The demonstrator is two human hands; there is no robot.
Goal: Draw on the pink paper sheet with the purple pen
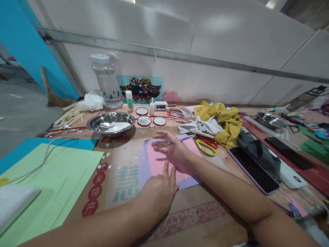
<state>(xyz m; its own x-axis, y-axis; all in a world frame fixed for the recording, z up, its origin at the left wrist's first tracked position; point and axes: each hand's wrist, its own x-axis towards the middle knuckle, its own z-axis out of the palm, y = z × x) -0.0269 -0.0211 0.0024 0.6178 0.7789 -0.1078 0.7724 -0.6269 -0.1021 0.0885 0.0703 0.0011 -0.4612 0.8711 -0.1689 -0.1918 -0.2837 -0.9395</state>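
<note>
A pink sheet of paper [156, 164] lies on a larger lilac sheet [144, 171] in front of me. My left hand [158, 192] rests at the near part of these sheets, index and middle fingers stretched forward, holding nothing that I can see. Just beyond, my right hand [173, 151] is above the pink paper, its fingers smeared by motion. A slim grey pen-like tool [188, 138] runs through the right hand, its other end showing by the fingers; its exact kind is unclear. Scissors with yellow and red handles [206, 147] lie right of the sheets.
At the back stand a steel bowl [111, 131] with white bits, a water jug [108, 82], a glue stick [129, 100] and small red-rimmed dishes [144, 120]. Green paper [64, 171] lies left. Yellow cloth [230, 123] and a phone [253, 169] are to the right.
</note>
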